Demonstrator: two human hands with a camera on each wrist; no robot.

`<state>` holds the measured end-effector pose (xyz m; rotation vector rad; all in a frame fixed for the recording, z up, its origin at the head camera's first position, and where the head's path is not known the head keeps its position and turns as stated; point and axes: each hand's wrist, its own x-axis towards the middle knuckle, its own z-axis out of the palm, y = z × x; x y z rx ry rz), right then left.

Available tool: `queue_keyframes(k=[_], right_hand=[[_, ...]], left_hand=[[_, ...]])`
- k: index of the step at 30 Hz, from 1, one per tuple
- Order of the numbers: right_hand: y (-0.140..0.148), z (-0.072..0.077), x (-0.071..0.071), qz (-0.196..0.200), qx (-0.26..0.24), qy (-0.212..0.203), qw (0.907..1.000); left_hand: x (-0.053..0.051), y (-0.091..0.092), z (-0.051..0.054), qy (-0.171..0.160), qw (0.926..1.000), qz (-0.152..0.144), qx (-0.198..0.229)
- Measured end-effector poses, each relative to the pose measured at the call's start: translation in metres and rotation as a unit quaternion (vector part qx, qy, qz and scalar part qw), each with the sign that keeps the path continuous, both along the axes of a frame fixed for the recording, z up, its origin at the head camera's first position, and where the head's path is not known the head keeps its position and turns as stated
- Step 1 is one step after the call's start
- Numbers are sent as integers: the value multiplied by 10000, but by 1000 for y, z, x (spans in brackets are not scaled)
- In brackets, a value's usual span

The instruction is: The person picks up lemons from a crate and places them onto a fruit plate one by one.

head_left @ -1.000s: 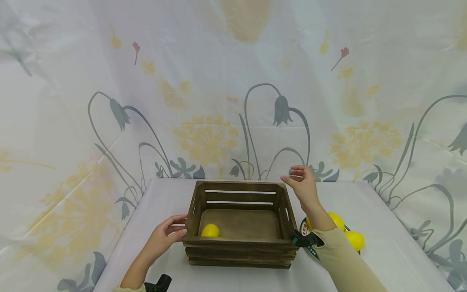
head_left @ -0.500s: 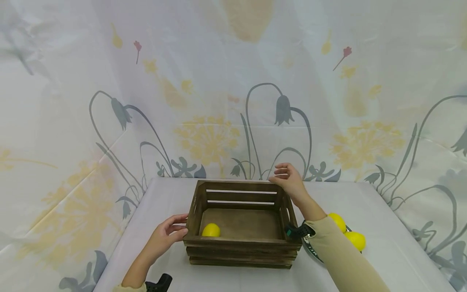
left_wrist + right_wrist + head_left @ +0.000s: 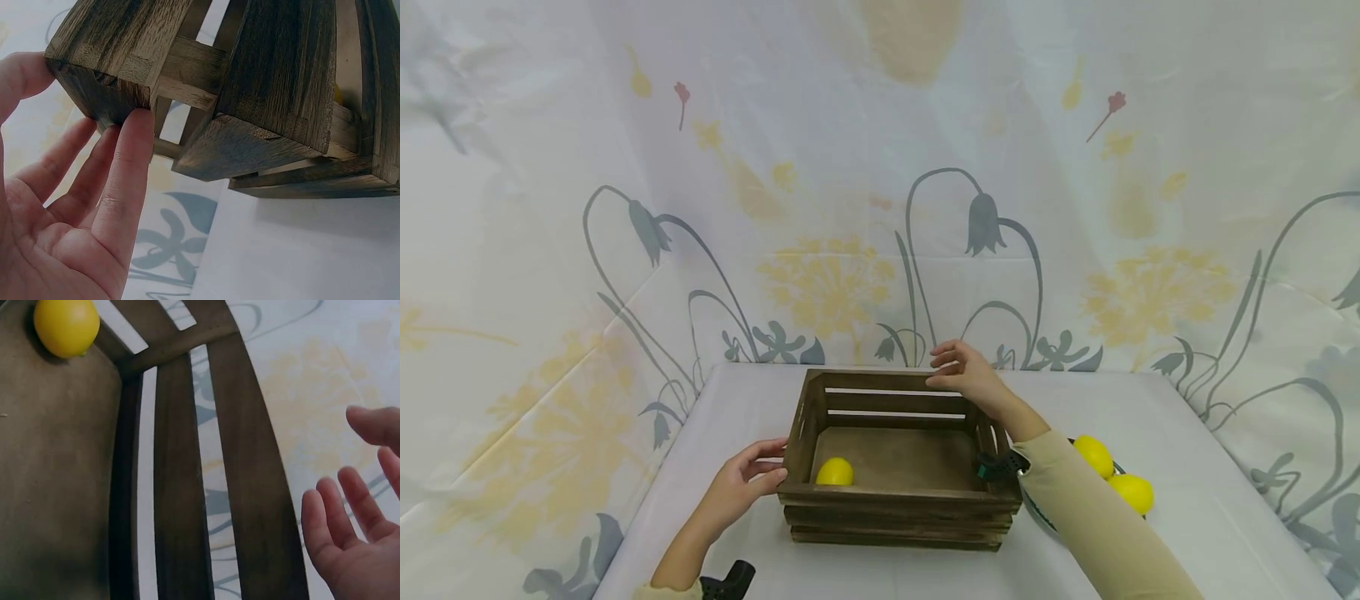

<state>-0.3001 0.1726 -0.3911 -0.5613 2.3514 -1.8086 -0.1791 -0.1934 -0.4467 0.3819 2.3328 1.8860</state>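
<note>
A dark brown slatted wooden crate (image 3: 895, 512) stands on the table, with one yellow lemon (image 3: 835, 472) in its near left corner. My left hand (image 3: 741, 486) is at the crate's left end; the left wrist view shows thumb and fairly straight fingers (image 3: 128, 169) touching the end of the top board. My right hand (image 3: 966, 375) is at the crate's back rim, fingers loosely bent around nothing. In the right wrist view that hand (image 3: 356, 531) appears just outside a slatted wall, apart from it, with the lemon (image 3: 65, 328) across the crate floor.
Right of the crate, partly under my right sleeve (image 3: 1090, 500), a dark-rimmed plate (image 3: 1039, 510) bears more lemons (image 3: 1133, 494). White cloth (image 3: 730, 400) covers the table. A flower-printed curtain (image 3: 850, 167) rises behind and at both sides.
My right hand has moved left along the crate's back rim, and its forearm now crosses the crate's right end. My left hand and the lemon in the crate stay in place.
</note>
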Motion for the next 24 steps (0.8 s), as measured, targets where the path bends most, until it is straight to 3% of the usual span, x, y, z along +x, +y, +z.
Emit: queue_keyframes(k=[8, 14, 24], right_hand=[[-13, -5, -6, 733, 341, -29, 9967], [-24, -9, -8, 1316, 738, 25, 9886], [-48, -19, -12, 1821, 1235, 228, 9752]], left_hand=[[0, 0, 0, -7, 10000, 12, -8], [1, -1, 1, 8, 10000, 53, -52], [0, -1, -1, 15, 10000, 36, -44]])
